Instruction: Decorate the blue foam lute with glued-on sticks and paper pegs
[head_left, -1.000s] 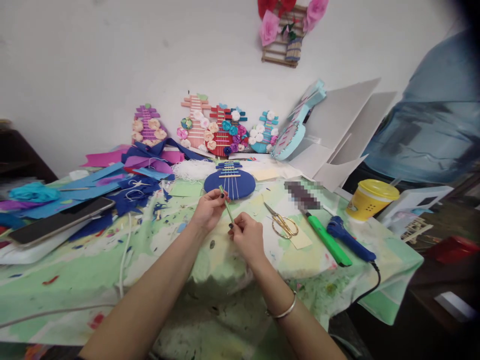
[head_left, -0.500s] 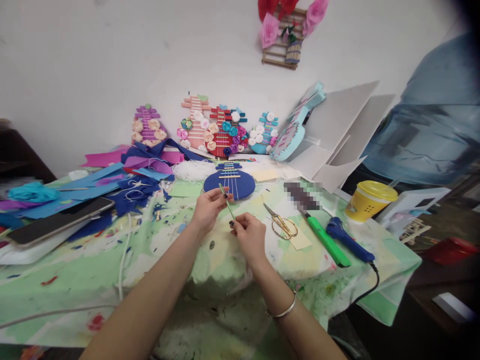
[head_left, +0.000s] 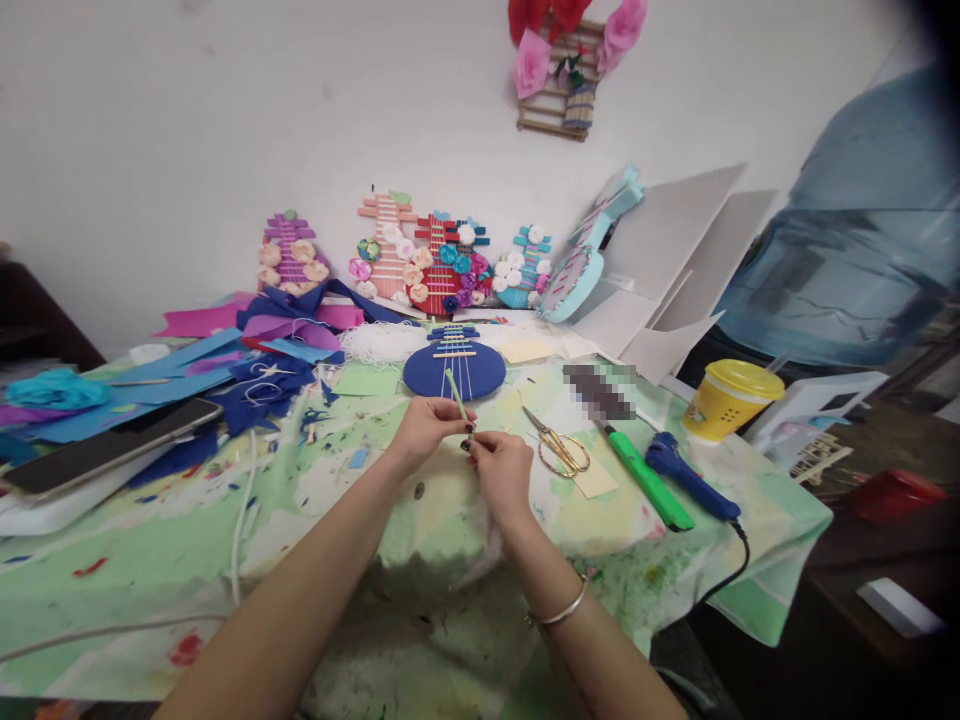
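Note:
Between my two hands is a thin light-green strip [head_left: 456,390], its free end slanting up and away in front of a dark blue craft lute. My left hand [head_left: 429,428] pinches the strip along its lower part. My right hand [head_left: 501,468] is closed at its near end, fingertips touching those of the left. Just beyond them lies the dark blue craft lute [head_left: 480,372], with pale strings and small crossbars. To the right of my right hand are gold-handled scissors [head_left: 559,447], resting partly on a pale yellow paper piece [head_left: 597,480].
On the right lie a green utility knife [head_left: 651,482], a blue glue gun [head_left: 694,478] with a cord, and a yellow-lidded cup [head_left: 733,400]. Coloured sheets and a phone [head_left: 112,440] cover the left. Flower-decorated lutes [head_left: 439,265] lean against the wall behind white string [head_left: 379,343].
My left hand has slid down the strip toward my right hand, so the fingertips now meet and more of the strip's far end shows. The whole view has shifted slightly.

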